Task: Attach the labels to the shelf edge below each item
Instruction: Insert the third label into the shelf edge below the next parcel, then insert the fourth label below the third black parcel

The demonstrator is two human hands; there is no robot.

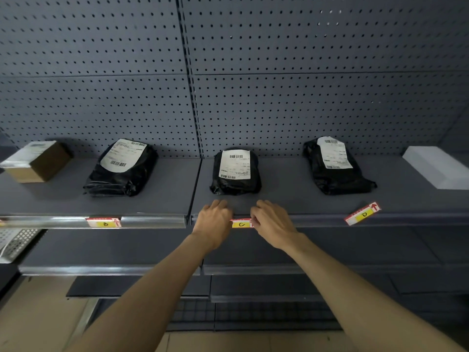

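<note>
Label C [241, 223], red-and-white with a yellow patch, sits on the shelf edge [157, 221] below the middle black parcel [236, 171]. My left hand [213, 224] grips its left end and my right hand [272, 224] pinches its right end. Label B [103, 222] is fixed on the edge below the left black parcel [121, 168]. Label D [362, 213] lies loose and tilted on the shelf top in front of the right black parcel [335, 166].
A brown cardboard box [38, 161] stands at the far left of the shelf and a white box [439, 168] at the far right. A perforated back panel [279, 72] rises behind. Lower shelves [114, 269] and a white basket [15, 242] lie below.
</note>
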